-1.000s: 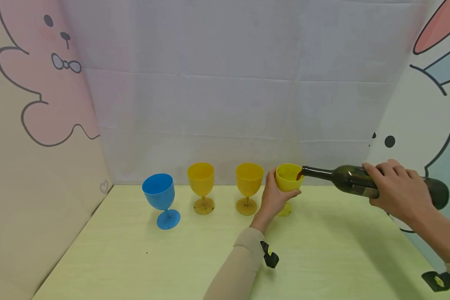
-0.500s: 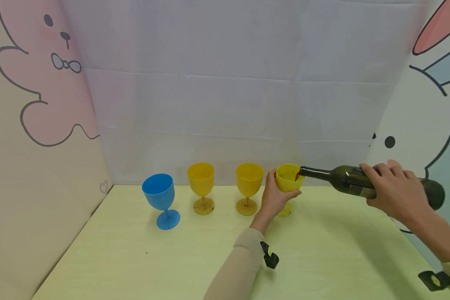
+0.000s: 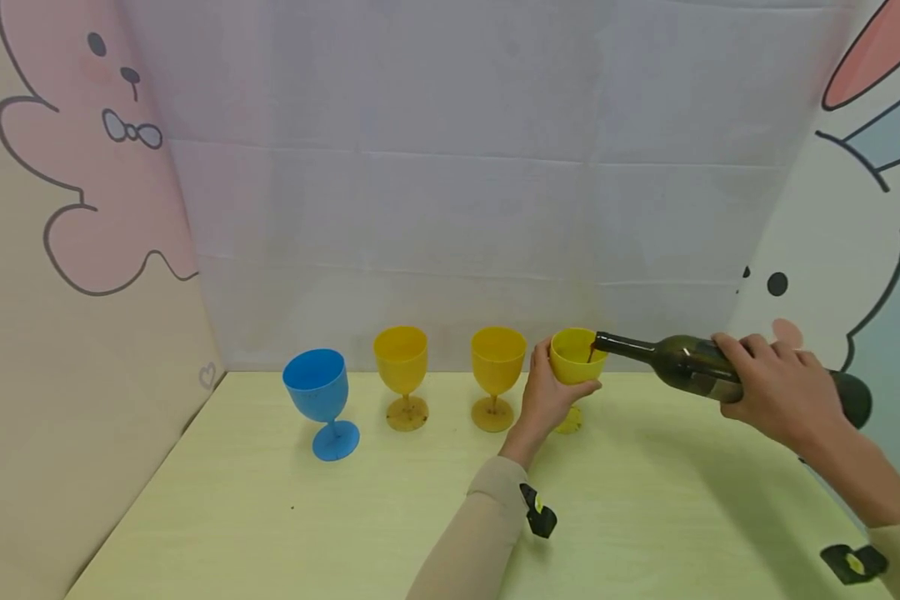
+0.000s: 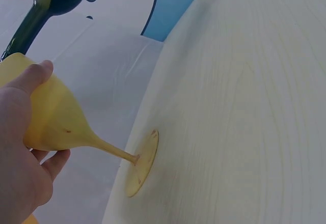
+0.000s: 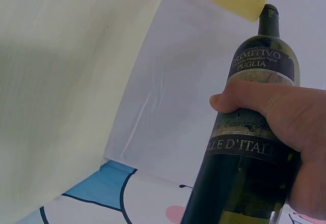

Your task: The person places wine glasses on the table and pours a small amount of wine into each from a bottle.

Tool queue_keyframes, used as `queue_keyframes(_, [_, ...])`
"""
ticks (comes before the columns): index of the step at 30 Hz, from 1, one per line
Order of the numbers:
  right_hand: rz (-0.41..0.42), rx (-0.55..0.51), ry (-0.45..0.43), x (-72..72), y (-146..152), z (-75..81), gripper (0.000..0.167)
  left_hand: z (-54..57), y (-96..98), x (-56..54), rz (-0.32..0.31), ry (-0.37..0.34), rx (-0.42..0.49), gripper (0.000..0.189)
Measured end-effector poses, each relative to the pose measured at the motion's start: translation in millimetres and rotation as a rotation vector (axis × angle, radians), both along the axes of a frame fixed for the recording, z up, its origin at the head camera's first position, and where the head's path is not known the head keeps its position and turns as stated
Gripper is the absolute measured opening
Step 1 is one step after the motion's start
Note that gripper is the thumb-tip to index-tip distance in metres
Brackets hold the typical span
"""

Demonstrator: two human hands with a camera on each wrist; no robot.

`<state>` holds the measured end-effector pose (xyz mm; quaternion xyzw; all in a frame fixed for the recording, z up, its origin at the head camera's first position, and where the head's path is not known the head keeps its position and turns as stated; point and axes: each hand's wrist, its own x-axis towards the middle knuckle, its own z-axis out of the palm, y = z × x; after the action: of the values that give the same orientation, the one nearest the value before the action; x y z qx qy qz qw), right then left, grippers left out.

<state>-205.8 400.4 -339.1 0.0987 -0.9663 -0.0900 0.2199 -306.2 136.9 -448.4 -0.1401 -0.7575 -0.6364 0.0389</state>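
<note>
My left hand (image 3: 549,392) grips the bowl of the rightmost yellow goblet (image 3: 579,367), thumb on the near side and fingers round the left. In the left wrist view the goblet's foot (image 4: 143,165) is at the table surface. My right hand (image 3: 783,396) holds a dark green wine bottle (image 3: 678,358) round its body, tilted so the neck points left. The bottle's mouth is over the goblet's right rim, and a thin dark red stream runs from it into the bowl. The right wrist view shows the bottle's label (image 5: 260,66), partly covered by the thumb.
To the left stand two more yellow goblets, one near (image 3: 498,360) and one farther off (image 3: 401,360), then a blue goblet (image 3: 318,387). All are on the pale wood table (image 3: 345,533). A white cloth (image 3: 420,208) hangs behind, with cartoon-printed walls (image 3: 112,208) at the sides.
My right hand and the bottle have moved slightly left, with the bottle's mouth farther over the goblet. The stream keeps running. My left hand and its goblet stay in place.
</note>
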Motion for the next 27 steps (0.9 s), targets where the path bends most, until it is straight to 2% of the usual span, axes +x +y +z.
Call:
queue_keyframes(6, [-0.009, -0.051, -0.048, 0.2, -1, -9.7, 0.097, -0.6, -0.4, 0.7, -0.009, 0.001, 0.006, 0.087])
queue_keyframes(15, [-0.021, -0.123, -0.050, 5.0, 3, -22.9, 0.095, -1.8, -0.1, -0.7, -0.007, 0.019, -0.010, 0.088])
queue_keyframes(27, [-0.021, -0.197, -0.035, 8.2, 7, -39.0, 0.093, -2.2, 0.2, -2.3, 0.002, 0.006, -0.001, 0.088])
